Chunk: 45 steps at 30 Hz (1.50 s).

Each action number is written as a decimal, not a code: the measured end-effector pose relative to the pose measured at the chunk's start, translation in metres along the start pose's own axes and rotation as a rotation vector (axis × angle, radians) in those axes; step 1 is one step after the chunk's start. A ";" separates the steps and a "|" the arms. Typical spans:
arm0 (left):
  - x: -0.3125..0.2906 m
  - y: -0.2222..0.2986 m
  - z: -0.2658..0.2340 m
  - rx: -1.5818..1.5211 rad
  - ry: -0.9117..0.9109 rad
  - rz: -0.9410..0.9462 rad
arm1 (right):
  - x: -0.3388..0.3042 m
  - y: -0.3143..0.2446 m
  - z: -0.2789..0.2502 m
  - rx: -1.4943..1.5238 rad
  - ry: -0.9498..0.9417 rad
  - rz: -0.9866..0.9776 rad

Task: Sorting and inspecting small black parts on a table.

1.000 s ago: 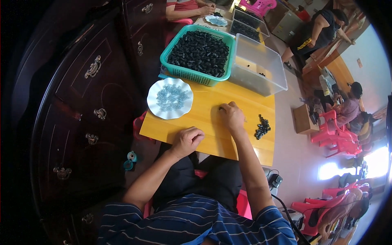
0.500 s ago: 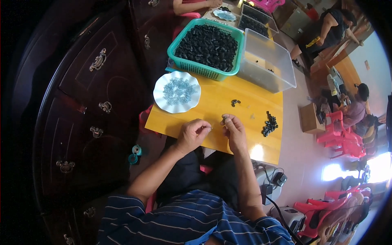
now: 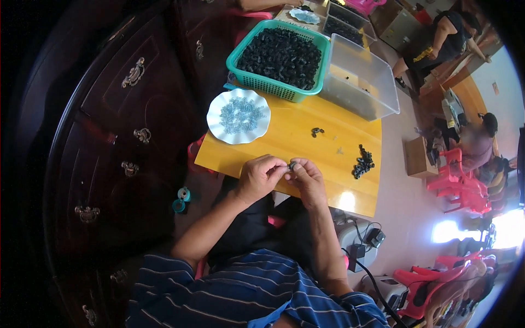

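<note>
Above the near edge of the yellow table (image 3: 290, 128), my two hands meet at the fingertips. My right hand (image 3: 309, 185) pinches a small black plastic part (image 3: 292, 165) between thumb and fingers. Against that part my left hand (image 3: 259, 177) is closed in a pinch; whatever its fingertips hold is too small to make out. Beyond the left hand sits a white scalloped plate (image 3: 214, 127) with a heap of thin, shiny, spring-like pieces (image 3: 240, 116). A few loose black parts (image 3: 316, 132) lie past my right hand, and a small pile of black parts (image 3: 362, 163) is farther right.
A green basket (image 3: 232, 70) full of black parts stands at the table's far side, beside a translucent plastic bin (image 3: 365, 101). Dark drawers (image 3: 117, 109) line the left. Other people are at the far table and along the right, among pink chairs (image 3: 459, 183).
My hands, apart before, have come together. The right hand moved left with the black part, and the left hand's fingertips now touch it. The view has shifted slightly.
</note>
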<state>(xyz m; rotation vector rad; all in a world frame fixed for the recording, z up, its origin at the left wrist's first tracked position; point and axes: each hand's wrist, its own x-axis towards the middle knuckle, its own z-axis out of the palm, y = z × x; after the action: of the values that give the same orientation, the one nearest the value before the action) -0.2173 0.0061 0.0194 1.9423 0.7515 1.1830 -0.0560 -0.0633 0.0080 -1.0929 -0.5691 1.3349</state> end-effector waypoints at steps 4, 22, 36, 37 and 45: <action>-0.002 -0.001 0.003 -0.026 0.017 0.017 | 0.000 0.006 -0.006 -0.030 -0.023 -0.055; -0.003 -0.004 0.001 0.011 -0.032 0.041 | 0.002 0.019 -0.021 -0.309 -0.124 -0.228; -0.006 -0.001 -0.003 0.133 -0.223 0.145 | -0.006 0.017 -0.022 -0.284 -0.112 -0.125; -0.006 0.001 -0.002 0.132 -0.226 0.149 | -0.006 0.016 -0.021 -0.249 -0.117 -0.123; -0.007 -0.005 0.005 0.052 -0.069 0.118 | 0.004 0.024 -0.018 -0.221 -0.108 -0.206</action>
<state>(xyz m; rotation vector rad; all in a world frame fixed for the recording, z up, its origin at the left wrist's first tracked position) -0.2166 0.0020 0.0107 2.0842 0.6450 1.1699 -0.0511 -0.0682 -0.0215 -1.1114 -0.9018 1.1753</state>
